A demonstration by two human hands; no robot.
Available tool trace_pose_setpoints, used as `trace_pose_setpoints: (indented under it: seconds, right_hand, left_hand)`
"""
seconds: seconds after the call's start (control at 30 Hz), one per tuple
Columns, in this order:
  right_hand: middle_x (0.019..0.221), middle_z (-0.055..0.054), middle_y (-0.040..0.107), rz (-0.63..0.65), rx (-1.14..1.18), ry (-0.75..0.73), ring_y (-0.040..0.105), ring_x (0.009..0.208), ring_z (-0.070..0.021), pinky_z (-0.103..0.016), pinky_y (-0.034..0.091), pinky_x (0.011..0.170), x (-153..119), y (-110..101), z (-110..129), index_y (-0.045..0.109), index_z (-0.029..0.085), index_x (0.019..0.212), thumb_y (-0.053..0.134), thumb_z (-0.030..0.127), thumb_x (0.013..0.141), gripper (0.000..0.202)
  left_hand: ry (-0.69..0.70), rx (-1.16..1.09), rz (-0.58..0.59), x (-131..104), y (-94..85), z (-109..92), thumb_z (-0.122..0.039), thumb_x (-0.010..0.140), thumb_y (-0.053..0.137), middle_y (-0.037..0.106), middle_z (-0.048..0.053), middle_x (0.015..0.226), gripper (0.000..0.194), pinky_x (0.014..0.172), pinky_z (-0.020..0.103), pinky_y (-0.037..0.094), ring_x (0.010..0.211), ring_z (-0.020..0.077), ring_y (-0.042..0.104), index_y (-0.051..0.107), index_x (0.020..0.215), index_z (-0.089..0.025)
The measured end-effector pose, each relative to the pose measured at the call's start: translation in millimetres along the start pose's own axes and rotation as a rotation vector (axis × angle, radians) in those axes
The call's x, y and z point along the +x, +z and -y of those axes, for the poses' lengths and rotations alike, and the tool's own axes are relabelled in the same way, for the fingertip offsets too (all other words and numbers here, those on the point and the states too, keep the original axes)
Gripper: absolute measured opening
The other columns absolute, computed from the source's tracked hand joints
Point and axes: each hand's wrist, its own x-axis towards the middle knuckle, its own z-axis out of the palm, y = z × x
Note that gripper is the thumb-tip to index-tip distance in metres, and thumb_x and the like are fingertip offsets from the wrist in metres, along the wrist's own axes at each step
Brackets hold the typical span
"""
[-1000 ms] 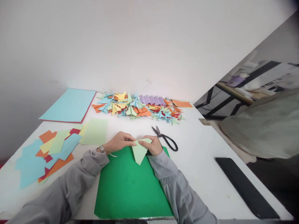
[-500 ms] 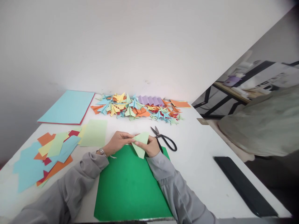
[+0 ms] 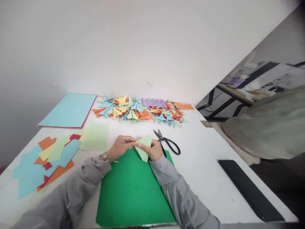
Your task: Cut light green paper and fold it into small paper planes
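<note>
A light green folded paper (image 3: pixel 144 149) is held in the air above the top edge of a green mat (image 3: pixel 134 190). My left hand (image 3: pixel 122 146) pinches the paper's left corner between fingers and thumb. On the other side my right hand (image 3: pixel 155 149) grips it, with the thumb across its front. The fingertips of both hands nearly meet. Black-handled scissors (image 3: pixel 170 141) lie with parted blades just right of my right hand. The paper's far side is hidden.
Folded paper planes (image 3: pixel 132 115) and purple pleated paper (image 3: pixel 153 103) lie along the wall. Coloured sheets (image 3: pixel 32 171) spread at left, below a light blue stack (image 3: pixel 69 109). A black case (image 3: pixel 250 190) lies at right. A person's clothing (image 3: pixel 267 127) shows beyond the table.
</note>
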Motion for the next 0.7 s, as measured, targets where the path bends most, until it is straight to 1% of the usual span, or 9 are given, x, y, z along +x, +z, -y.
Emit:
trace_pose_setpoints:
  seconds: [0.3,0.53,0.7]
  right_hand:
    - [0.076,-0.005,0.071,-0.001,0.019,0.014,0.064,0.065,-0.0183,-0.030,0.051,0.062,0.5,-0.6,-3.4,0.069,0.017,0.078,0.075,0.030,0.054,0.028]
    - [0.073,-0.004,0.070,-0.011,0.035,0.046,0.063,0.062,-0.0176,-0.030,0.051,0.061,0.4,0.2,-0.6,0.070,0.017,0.075,0.075,0.033,0.055,0.026]
    - [0.072,-0.004,0.070,-0.042,0.054,0.074,0.063,0.061,-0.0182,-0.031,0.051,0.059,0.9,-0.7,-4.7,0.070,0.017,0.074,0.076,0.033,0.053,0.027]
  left_hand:
    - [0.008,0.006,-0.032,-0.8,2.3,1.7,-0.026,0.065,0.066,0.065,0.001,0.066,0.015,0.056,0.021,0.044,0.058,0.0102,0.055,0.071,0.074,-0.014]
    - [0.013,0.020,-0.040,-1.0,3.5,2.7,-0.029,0.067,0.064,0.065,0.001,0.065,0.018,0.056,0.021,0.045,0.058,0.0109,0.056,0.071,0.074,-0.014]
    - [0.017,0.025,-0.054,-2.0,6.0,0.8,-0.034,0.067,0.064,0.066,0.002,0.067,0.022,0.057,0.023,0.046,0.059,0.0117,0.057,0.070,0.075,-0.014]
